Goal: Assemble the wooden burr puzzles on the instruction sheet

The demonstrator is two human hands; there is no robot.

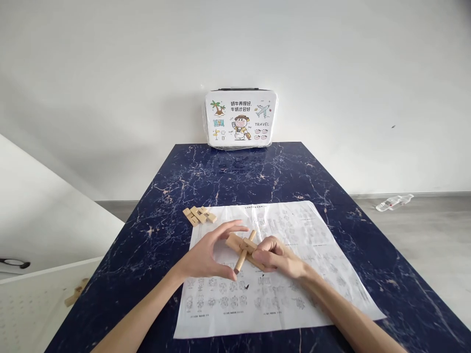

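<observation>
Above a large printed paper sheet (pixel 294 304), my right hand (pixel 279 257) grips a few interlocked wooden puzzle pieces (pixel 248 245) between thumb and fingers. A round wooden rod (pixel 241 261) passes crosswise through these pieces. To their left, my left hand (pixel 211 250) is open, thumb and fingers spread around the rod's side. Its thumb tip comes close to the rod's near end; whether it touches, I cannot tell. Several loose notched wooden pieces (pixel 199 214) lie at the sheet's upper left corner.
A white cartoon-printed case (pixel 241 120) stands at the far end of the blue marbled table (pixel 235 181), against the wall. On the floor at right lies a clear plastic bottle (pixel 393 202). More wooden pieces (pixel 75 293) sit on a white perforated surface (pixel 33 306) at lower left.
</observation>
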